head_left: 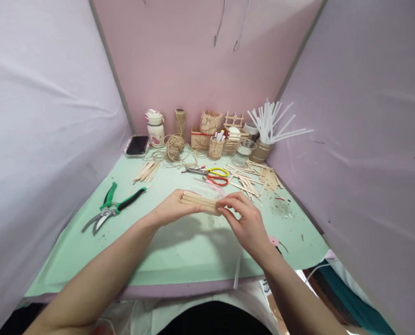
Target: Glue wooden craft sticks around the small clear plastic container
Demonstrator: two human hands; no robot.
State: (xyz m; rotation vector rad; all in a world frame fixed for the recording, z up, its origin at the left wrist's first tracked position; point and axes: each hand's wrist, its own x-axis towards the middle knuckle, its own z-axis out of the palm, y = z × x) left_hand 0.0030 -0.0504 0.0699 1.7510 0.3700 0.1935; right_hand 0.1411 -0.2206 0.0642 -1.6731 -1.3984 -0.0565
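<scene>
A small stack of flat wooden sticks (199, 201) is held level above the middle of the desk (179, 251), a little toward its near edge. One end is gripped by the left hand (172, 208), whose fingers are curled around it. The other end is pinched between the thumb and fingertips of the right hand (246, 223). Whether the sticks are glued together cannot be told. Green-handled cutters (114, 203) are laid open toward the left edge, well apart from the hands. Yellow-handled scissors (212, 171) and a red-handled pair (217, 180) lie just beyond the stack, and loose sticks (258, 180) are scattered toward the right edge. A ball of twine (175, 147) and a phone (137, 145) are set near the far edge. Should the pinch be slackened at either end, the stack would likely fan out of line or drop onto the desk. A stick might also be cracked if the pressure were applied unevenly.
</scene>
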